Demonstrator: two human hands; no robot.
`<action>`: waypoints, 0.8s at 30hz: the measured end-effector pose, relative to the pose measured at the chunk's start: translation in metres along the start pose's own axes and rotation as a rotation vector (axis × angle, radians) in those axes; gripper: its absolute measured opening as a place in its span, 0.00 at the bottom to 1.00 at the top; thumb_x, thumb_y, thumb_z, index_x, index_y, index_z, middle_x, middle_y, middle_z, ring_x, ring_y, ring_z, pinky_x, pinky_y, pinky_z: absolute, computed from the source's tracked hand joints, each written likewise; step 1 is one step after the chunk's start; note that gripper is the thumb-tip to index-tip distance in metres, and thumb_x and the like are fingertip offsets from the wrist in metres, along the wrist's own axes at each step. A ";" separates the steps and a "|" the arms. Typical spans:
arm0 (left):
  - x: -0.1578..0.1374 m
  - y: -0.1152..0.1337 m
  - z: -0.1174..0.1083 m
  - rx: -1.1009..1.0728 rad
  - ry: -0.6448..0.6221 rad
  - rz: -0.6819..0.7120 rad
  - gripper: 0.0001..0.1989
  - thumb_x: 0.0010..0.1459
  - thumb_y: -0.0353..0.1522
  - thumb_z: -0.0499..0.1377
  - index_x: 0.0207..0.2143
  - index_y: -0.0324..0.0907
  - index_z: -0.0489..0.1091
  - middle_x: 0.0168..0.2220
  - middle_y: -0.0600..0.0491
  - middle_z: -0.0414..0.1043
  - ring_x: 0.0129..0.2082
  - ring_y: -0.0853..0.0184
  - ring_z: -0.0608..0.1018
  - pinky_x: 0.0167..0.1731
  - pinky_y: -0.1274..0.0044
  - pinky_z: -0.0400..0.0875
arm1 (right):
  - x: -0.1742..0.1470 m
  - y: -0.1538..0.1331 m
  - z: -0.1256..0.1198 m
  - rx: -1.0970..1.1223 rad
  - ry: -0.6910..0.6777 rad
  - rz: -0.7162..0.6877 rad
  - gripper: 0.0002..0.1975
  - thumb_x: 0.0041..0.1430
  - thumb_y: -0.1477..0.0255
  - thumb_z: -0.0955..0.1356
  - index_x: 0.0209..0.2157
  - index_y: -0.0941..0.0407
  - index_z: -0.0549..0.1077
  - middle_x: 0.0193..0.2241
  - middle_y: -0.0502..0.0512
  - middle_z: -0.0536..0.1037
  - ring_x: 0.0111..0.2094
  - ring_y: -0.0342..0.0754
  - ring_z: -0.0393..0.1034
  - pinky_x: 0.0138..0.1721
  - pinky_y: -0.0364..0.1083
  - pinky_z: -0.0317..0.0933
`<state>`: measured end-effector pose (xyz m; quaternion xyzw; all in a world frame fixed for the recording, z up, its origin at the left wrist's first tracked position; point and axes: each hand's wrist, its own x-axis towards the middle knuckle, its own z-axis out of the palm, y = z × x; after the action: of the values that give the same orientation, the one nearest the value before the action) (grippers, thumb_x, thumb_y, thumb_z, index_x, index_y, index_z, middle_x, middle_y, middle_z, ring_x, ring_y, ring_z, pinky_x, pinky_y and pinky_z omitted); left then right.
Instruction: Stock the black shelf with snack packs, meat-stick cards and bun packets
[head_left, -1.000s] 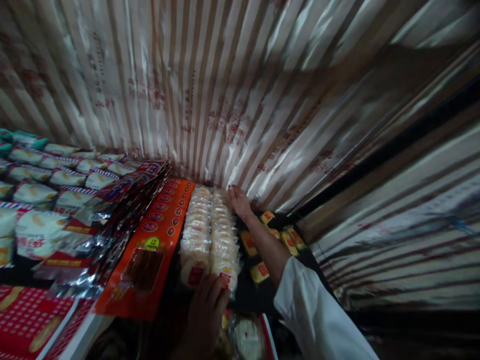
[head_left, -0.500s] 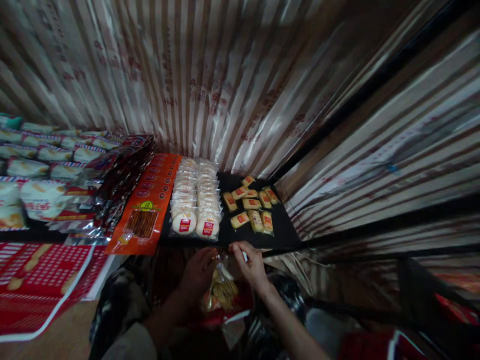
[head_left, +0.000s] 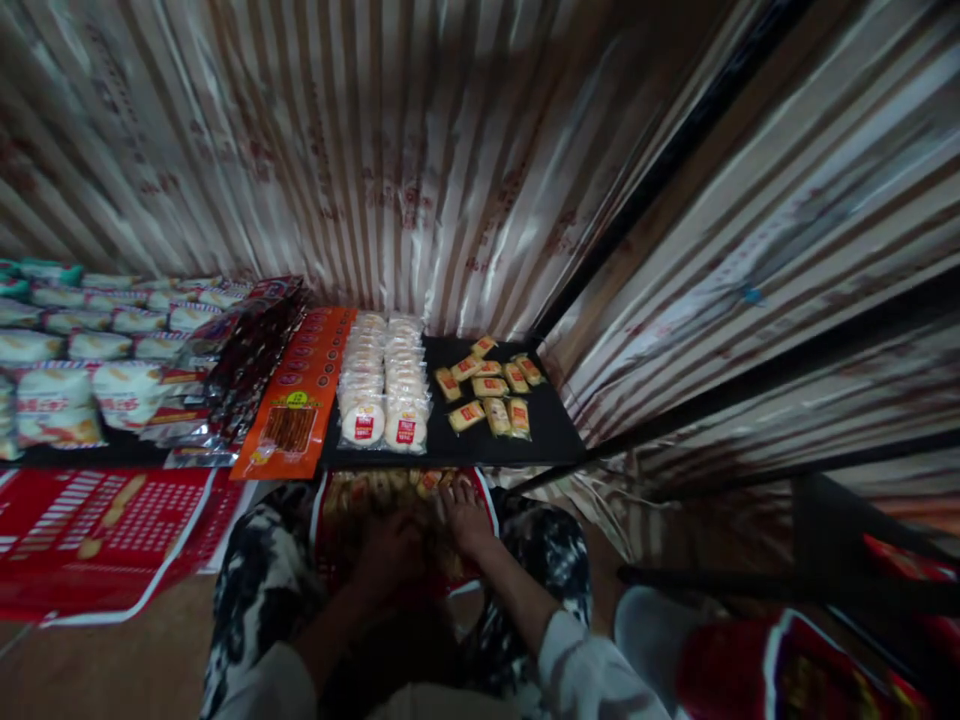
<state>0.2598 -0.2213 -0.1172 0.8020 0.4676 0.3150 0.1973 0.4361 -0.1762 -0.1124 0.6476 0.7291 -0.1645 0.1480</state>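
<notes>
Between my knees sits a red bag with a white rim [head_left: 493, 512], filled with small yellow-wrapped snack packets [head_left: 381, 488]. My right hand [head_left: 463, 515] lies over the packets at the bag's right side, its fingers stretched out and slightly apart. Deeper in shadow, my left hand [head_left: 394, 545] reaches into the left half of the bag; its fingers are too dark to make out. Just beyond the bag, a loose group of similar wrapped packets [head_left: 490, 386] lies on the black shelf [head_left: 555, 435].
On the shelf, left of the packets, stand two rows of round white wrapped crackers [head_left: 406, 425], an orange snack pouch [head_left: 296, 390], dark packs [head_left: 255, 345] and white bags [head_left: 60, 405]. Red mesh-patterned bags [head_left: 112, 540] lie lower left. Another red bag [head_left: 735, 665] is lower right.
Both hands have come down from the shelf's front edge into the red bag. The clear plastic package that was between them is no longer distinguishable. The view has shifted slightly.
</notes>
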 end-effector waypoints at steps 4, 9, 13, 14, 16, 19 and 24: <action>-0.008 0.002 -0.008 0.007 -0.079 -0.078 0.13 0.51 0.23 0.50 0.32 0.41 0.73 0.41 0.47 0.74 0.36 0.65 0.77 0.37 0.74 0.74 | -0.009 0.000 -0.003 0.079 0.037 -0.008 0.33 0.52 0.76 0.65 0.61 0.57 0.56 0.62 0.65 0.55 0.63 0.59 0.46 0.59 0.56 0.47; -0.015 0.006 -0.012 -0.077 -0.045 -0.156 0.17 0.53 0.24 0.47 0.36 0.43 0.74 0.40 0.50 0.74 0.38 0.66 0.77 0.38 0.76 0.73 | -0.020 0.005 -0.023 0.397 0.187 -0.059 0.35 0.47 0.70 0.70 0.58 0.60 0.61 0.58 0.67 0.62 0.59 0.59 0.54 0.58 0.53 0.50; -0.005 0.015 -0.021 -0.188 0.031 -0.326 0.15 0.56 0.29 0.46 0.39 0.40 0.71 0.42 0.46 0.74 0.43 0.63 0.75 0.46 0.69 0.71 | -0.037 -0.003 -0.039 1.173 0.129 -0.114 0.28 0.49 0.63 0.69 0.52 0.54 0.65 0.48 0.60 0.73 0.49 0.54 0.68 0.50 0.52 0.61; -0.002 0.018 -0.024 -0.238 0.049 -0.387 0.15 0.57 0.31 0.47 0.40 0.39 0.71 0.43 0.45 0.74 0.44 0.62 0.75 0.47 0.67 0.70 | -0.042 -0.006 -0.042 1.396 0.065 -0.108 0.26 0.50 0.60 0.69 0.51 0.53 0.66 0.46 0.58 0.75 0.47 0.53 0.70 0.47 0.52 0.63; 0.006 0.024 -0.033 -0.350 0.068 -0.479 0.16 0.57 0.34 0.47 0.42 0.39 0.70 0.44 0.45 0.73 0.46 0.61 0.74 0.49 0.65 0.68 | -0.051 -0.013 -0.048 1.747 -0.078 -0.075 0.25 0.50 0.56 0.69 0.47 0.54 0.68 0.42 0.58 0.77 0.43 0.53 0.72 0.43 0.52 0.65; 0.015 0.031 -0.044 -0.534 0.086 -0.600 0.19 0.56 0.39 0.48 0.44 0.39 0.68 0.46 0.45 0.72 0.47 0.62 0.74 0.49 0.67 0.67 | -0.059 -0.023 -0.053 2.027 -0.234 -0.018 0.23 0.50 0.56 0.69 0.41 0.57 0.71 0.35 0.58 0.79 0.40 0.52 0.73 0.42 0.51 0.65; 0.019 0.035 -0.052 -0.738 0.135 -0.708 0.17 0.52 0.39 0.53 0.41 0.41 0.70 0.43 0.49 0.75 0.43 0.62 0.76 0.43 0.71 0.71 | -0.057 -0.039 -0.053 2.213 -0.391 0.048 0.22 0.50 0.55 0.68 0.37 0.60 0.72 0.30 0.59 0.79 0.37 0.53 0.73 0.39 0.50 0.67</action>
<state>0.2525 -0.2209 -0.0518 0.4494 0.5800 0.4240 0.5309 0.4037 -0.2088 -0.0385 0.3994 0.1332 -0.8173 -0.3935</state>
